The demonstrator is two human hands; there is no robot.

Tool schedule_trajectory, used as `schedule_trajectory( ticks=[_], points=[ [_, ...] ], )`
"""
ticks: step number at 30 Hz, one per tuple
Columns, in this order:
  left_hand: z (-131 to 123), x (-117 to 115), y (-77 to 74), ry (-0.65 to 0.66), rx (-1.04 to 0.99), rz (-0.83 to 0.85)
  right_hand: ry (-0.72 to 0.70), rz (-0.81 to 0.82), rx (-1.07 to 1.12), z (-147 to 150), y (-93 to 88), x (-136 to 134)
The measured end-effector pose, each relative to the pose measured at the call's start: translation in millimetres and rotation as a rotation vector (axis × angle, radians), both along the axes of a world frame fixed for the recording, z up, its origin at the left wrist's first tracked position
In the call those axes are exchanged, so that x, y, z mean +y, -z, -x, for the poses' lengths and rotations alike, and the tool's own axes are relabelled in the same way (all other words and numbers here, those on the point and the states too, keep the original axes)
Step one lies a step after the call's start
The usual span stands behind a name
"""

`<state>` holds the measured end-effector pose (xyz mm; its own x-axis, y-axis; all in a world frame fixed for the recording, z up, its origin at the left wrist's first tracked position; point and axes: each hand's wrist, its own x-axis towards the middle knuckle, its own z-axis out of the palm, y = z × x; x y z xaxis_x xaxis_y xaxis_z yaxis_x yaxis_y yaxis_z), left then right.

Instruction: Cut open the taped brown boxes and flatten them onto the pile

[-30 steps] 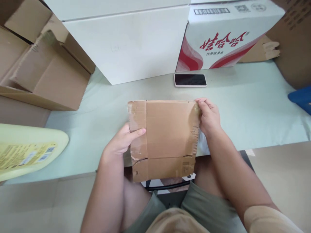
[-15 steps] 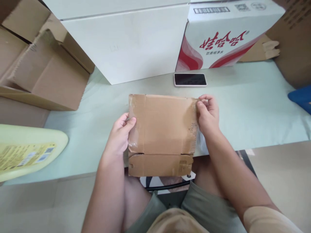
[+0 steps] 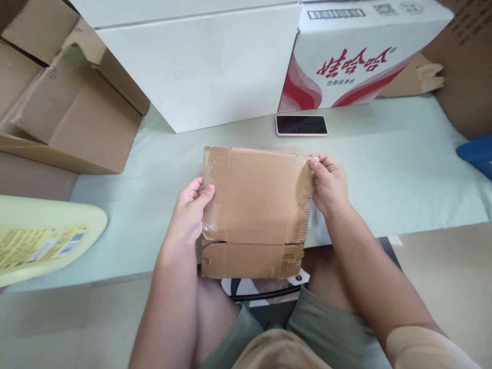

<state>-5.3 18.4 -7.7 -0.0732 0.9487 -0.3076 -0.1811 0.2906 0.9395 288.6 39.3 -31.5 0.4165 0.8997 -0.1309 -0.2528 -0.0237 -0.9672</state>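
A flattened brown cardboard box (image 3: 257, 205) with clear tape along its edges is held over the near edge of the pale green table (image 3: 403, 169). My left hand (image 3: 189, 215) grips its left edge, thumb on top. My right hand (image 3: 329, 184) pinches the upper right corner, fingers closed on the taped edge. A lower flap of the box hangs toward my lap.
A phone (image 3: 301, 125) lies face up just beyond the cardboard. Behind it stand a large white box (image 3: 200, 66) and a white and red printed carton (image 3: 353, 56). Open brown boxes (image 3: 73, 113) are at the left, a yellow object (image 3: 42, 243) at the near left, something blue (image 3: 476, 154) at the right edge.
The cardboard rose slightly and tilted flatter. My left hand slid up the left edge, its thumb coming off the face. My right hand stayed pinching the top right corner.
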Motion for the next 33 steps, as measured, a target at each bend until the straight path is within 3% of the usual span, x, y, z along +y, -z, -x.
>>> schedule_trajectory(
  ticks=[13,28,33],
  points=[
    [-1,1,2.5,-0.014,0.017,-0.004,-0.033,0.065,0.073,-5,6.6,2],
    [-3,0,-0.6,-0.038,0.04,0.022,-0.006,0.102,0.094,0,-2.8,0],
    [4,3,6.8,-0.185,0.009,-0.073,-0.034,0.093,0.117,-7,-4.0,3]
  ],
)
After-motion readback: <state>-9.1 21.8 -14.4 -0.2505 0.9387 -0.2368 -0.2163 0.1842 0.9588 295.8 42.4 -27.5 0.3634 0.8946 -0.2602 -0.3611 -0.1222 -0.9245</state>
